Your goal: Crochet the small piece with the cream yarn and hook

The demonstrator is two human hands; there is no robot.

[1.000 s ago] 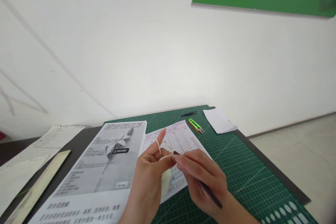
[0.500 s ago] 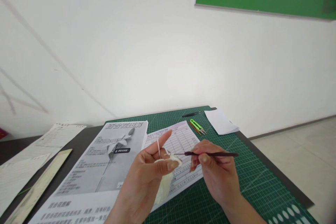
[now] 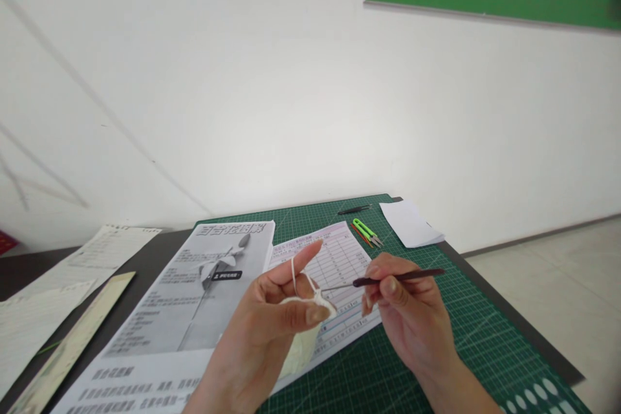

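My left hand [image 3: 272, 320] pinches a small piece of white crochet work [image 3: 326, 303] between thumb and fingers. A strand of white yarn [image 3: 294, 272] loops over its raised index finger. My right hand [image 3: 412, 310] grips a crochet hook [image 3: 398, 277] by its dark brown handle, like a pen. The hook's thin metal shaft points left, and its tip meets the white stitches; the exact loop is too small to make out. Below the left hand a pale yellow, flat thing [image 3: 298, 352] lies on the paper, partly covered.
A printed chart [image 3: 334, 252] and a sheet with a flower picture [image 3: 194, 310] lie on the green cutting mat [image 3: 485, 343]. Green thread snips [image 3: 365, 230], dark tweezers [image 3: 354, 210] and white paper [image 3: 410, 223] are farther back. A ruler [image 3: 77, 336] and handwritten sheets [image 3: 107, 249] lie left.
My right hand has drawn the crochet hook slightly right, away from my left hand, so more metal shaft shows, and its handle end has tipped up. My left hand keeps its pinch.
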